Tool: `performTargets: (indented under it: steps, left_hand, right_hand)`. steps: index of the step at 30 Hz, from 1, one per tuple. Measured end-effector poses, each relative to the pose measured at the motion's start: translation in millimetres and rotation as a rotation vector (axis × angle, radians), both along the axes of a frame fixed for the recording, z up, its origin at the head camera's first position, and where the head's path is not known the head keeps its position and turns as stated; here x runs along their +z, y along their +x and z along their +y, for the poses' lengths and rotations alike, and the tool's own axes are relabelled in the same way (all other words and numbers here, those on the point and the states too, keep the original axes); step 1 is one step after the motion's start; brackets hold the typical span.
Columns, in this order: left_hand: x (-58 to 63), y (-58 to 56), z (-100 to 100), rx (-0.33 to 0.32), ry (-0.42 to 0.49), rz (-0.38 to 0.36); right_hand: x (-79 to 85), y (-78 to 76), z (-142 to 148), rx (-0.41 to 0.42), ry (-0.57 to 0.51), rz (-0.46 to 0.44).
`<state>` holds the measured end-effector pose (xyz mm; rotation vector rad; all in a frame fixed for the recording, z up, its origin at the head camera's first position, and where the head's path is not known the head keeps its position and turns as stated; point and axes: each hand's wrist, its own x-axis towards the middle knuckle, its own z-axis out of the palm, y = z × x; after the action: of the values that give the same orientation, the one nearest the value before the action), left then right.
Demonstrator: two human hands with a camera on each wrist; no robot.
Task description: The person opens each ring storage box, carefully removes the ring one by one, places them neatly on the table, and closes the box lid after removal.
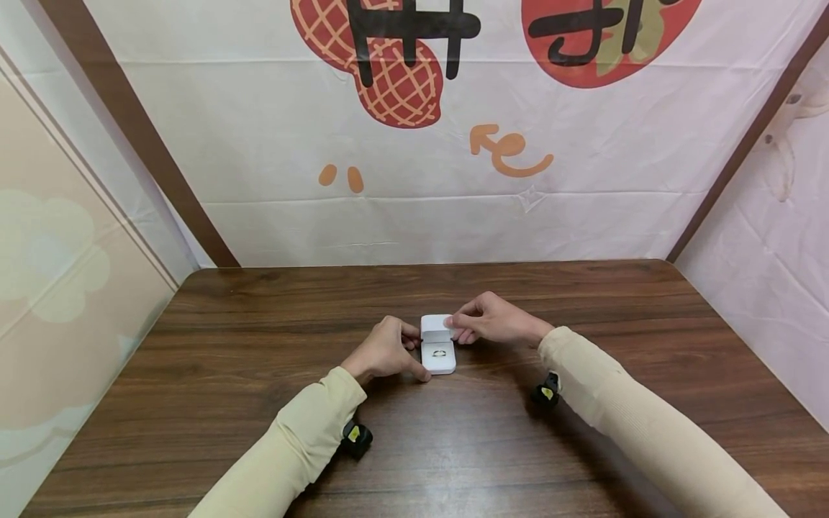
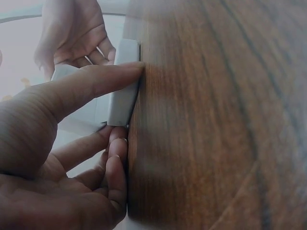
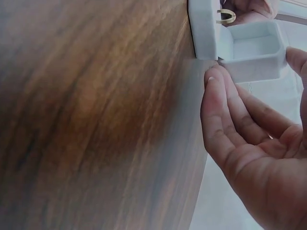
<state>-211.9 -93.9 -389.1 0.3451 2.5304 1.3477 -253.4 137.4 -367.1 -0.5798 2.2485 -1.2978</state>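
Note:
A small white ring box (image 1: 438,367) stands on the wooden table with its lid (image 1: 435,324) raised at the back. Inside the base sits a gold ring (image 3: 226,16), upright in the right wrist view. My left hand (image 1: 387,350) holds the base from the left, thumb along the front wall and fingers curled by the hinge side. From the right, my right hand (image 1: 497,319) pinches the lid, its thumb on the lid's top edge and its other fingers low beside the hinge.
Brown wood-grain table (image 1: 259,309) spreads around the box on all sides. Behind it hangs a white printed curtain (image 1: 414,223), with more fabric at left and right. Each sleeve carries a small black wrist camera (image 1: 356,439).

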Motion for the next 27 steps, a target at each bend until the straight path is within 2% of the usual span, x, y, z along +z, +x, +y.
performTargets:
  steps: [7, 15, 22, 27]
  left_hand:
    - [0.2, 1.0, 0.0, 0.002, 0.014, -0.003]
    - [-0.5, 1.9, 0.3, 0.011, 0.018, 0.002]
    - [0.0, 2.4, 0.7, 0.004, 0.015, 0.001]
    - [0.2, 2.9, 0.5, 0.000, 0.009, 0.002]
  right_hand:
    - [2.6, 11.9, 8.5, -0.075, 0.014, 0.090]
    - [4.6, 31.8, 14.2, -0.142, 0.063, 0.300]
    - [0.3, 46.8, 7.3, -0.170, 0.010, 0.321]
    - [-4.2, 50.9, -0.9, -0.176, 0.011, 0.351]
